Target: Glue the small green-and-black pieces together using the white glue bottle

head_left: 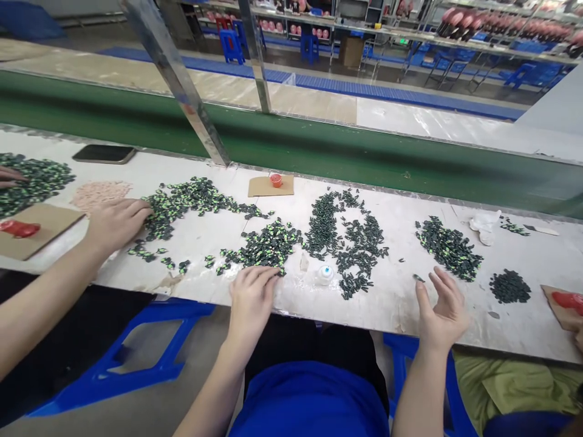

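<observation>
My left hand (252, 298) lies palm down at the table's front edge, fingers stretched onto a heap of small dark green pieces with bright green spots (266, 246). My right hand (443, 306) hovers open, fingers spread, just left of a pile of dark pieces (449, 247); one loose piece (418, 278) lies by its fingertips. Between my hands sit a small white cap (325, 274) and a wide scatter of dark pieces (350, 240).
A co-worker's hand (116, 221) on the left rests on another heap (182, 203). A cardboard square holding a red cup (276, 179), a phone (104, 153), a pinkish pile (98, 194) and a green conveyor belt (364, 158) lie beyond. A small dark pile (510, 286) sits right.
</observation>
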A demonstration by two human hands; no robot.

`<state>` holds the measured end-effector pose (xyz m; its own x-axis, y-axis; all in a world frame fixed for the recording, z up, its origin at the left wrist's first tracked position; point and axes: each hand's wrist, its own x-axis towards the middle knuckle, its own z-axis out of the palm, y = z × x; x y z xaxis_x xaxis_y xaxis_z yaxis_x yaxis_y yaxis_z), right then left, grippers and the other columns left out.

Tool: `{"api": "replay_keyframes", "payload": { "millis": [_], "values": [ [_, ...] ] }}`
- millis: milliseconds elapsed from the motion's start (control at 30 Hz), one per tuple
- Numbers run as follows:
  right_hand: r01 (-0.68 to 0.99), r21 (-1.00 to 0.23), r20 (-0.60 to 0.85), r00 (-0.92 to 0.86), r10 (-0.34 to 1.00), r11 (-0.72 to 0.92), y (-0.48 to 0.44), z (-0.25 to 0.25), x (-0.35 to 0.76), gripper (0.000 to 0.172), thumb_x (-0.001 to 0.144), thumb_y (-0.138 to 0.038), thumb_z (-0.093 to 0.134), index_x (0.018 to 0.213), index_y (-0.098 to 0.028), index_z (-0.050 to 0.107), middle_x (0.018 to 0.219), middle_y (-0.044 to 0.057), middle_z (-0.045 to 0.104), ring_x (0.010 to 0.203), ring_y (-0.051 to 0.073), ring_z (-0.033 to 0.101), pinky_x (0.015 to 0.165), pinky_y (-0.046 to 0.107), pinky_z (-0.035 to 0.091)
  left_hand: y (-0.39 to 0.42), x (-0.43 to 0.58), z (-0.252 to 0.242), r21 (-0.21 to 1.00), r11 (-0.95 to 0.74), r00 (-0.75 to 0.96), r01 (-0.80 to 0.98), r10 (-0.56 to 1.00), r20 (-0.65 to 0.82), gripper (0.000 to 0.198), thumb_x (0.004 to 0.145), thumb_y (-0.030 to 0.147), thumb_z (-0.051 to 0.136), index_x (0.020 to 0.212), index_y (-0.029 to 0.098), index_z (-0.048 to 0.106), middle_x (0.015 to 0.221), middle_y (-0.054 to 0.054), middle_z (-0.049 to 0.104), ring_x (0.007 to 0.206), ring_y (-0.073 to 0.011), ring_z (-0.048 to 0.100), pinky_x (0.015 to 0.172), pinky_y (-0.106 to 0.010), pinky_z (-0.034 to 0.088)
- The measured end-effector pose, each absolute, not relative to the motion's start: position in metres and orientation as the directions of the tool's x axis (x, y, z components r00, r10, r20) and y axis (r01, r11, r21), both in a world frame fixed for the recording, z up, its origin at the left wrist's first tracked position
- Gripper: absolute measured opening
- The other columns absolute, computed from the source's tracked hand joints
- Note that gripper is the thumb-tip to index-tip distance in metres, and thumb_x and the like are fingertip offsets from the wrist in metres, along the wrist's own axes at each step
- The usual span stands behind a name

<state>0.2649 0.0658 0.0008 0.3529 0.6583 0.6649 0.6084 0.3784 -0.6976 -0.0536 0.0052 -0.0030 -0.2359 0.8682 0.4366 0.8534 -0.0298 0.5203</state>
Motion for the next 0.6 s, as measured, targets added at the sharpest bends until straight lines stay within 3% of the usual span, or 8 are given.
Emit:
{"api": "replay_keyframes", "payload": {
  "millis": [100, 200, 300, 367, 467, 600],
  "values": [
    [0.656, -0.616, 0.677, 0.159, 0.718, 0.436, 0.060, 0.006, 0.240, 0.025, 0.076, -0.027, 0.071, 0.100, -0.021, 0.068, 0.104, 0.009, 0.068, 0.109, 0.028, 0.056, 0.096, 0.055, 0.042, 0.013, -0.061, -0.005, 0.445, 0.008, -0.250, 0.895, 0.837, 0.487, 0.017, 0.088, 0.024, 0.053, 0.088, 0.024, 0.071, 0.091, -0.006, 0.070, 0.091, -0.0263, 0.055, 0.074, -0.041, 0.040],
    [0.663, -0.579, 0.583, -0.072, 0.810, 0.475, 0.052, 0.008, 0.202, 0.036, 0.075, -0.034, 0.072, 0.109, -0.025, 0.064, 0.111, 0.009, 0.065, 0.119, 0.031, 0.045, 0.098, 0.057, 0.039, 0.021, -0.059, -0.006, 0.389, -0.042, -0.184, 0.920, 0.832, 0.523, 0.017, 0.087, 0.019, 0.055, 0.085, 0.024, 0.071, 0.092, -0.008, 0.069, 0.093, -0.0284, 0.053, 0.072, -0.042, 0.037],
    [0.657, -0.590, 0.477, -0.185, 0.859, 0.470, 0.051, 0.002, 0.170, 0.049, 0.073, -0.042, 0.074, 0.117, -0.027, 0.060, 0.120, 0.010, 0.060, 0.124, 0.034, 0.038, 0.099, 0.058, 0.037, 0.027, -0.057, -0.009, 0.363, -0.070, -0.143, 0.929, 0.837, 0.528, 0.018, 0.085, 0.015, 0.056, 0.080, 0.024, 0.070, 0.091, -0.009, 0.068, 0.094, -0.0306, 0.052, 0.072, -0.043, 0.036],
    [0.658, -0.601, 0.425, -0.218, 0.879, 0.454, 0.054, -0.004, 0.156, 0.045, 0.073, -0.042, 0.073, 0.114, -0.027, 0.061, 0.121, 0.010, 0.059, 0.125, 0.035, 0.036, 0.099, 0.059, 0.036, 0.031, -0.057, -0.010, 0.360, -0.082, -0.125, 0.929, 0.849, 0.514, 0.018, 0.084, 0.013, 0.056, 0.077, 0.023, 0.069, 0.090, -0.009, 0.068, 0.095, -0.0310, 0.051, 0.071, -0.043, 0.036],
    [0.626, -0.644, 0.390, -0.225, 0.893, 0.439, 0.058, -0.007, 0.146, 0.027, 0.077, -0.036, 0.070, 0.100, -0.025, 0.063, 0.120, 0.011, 0.060, 0.126, 0.034, 0.038, 0.101, 0.058, 0.035, 0.034, -0.059, -0.009, 0.368, -0.096, -0.101, 0.925, 0.872, 0.480, 0.018, 0.084, 0.013, 0.056, 0.073, 0.021, 0.067, 0.089, -0.009, 0.068, 0.096, -0.0314, 0.051, 0.071, -0.042, 0.035],
    [0.435, -0.826, 0.316, -0.170, 0.933, 0.359, 0.054, 0.000, 0.146, 0.021, 0.078, -0.032, 0.069, 0.089, -0.023, 0.054, 0.130, 0.012, 0.057, 0.130, 0.030, 0.042, 0.101, 0.052, 0.039, 0.036, -0.061, -0.001, 0.438, -0.120, -0.145, 0.891, 0.839, 0.525, 0.017, 0.087, 0.015, 0.053, 0.077, 0.022, 0.065, 0.096, -0.009, 0.068, 0.096, -0.0296, 0.052, 0.072, -0.040, 0.035]
  ]
}}
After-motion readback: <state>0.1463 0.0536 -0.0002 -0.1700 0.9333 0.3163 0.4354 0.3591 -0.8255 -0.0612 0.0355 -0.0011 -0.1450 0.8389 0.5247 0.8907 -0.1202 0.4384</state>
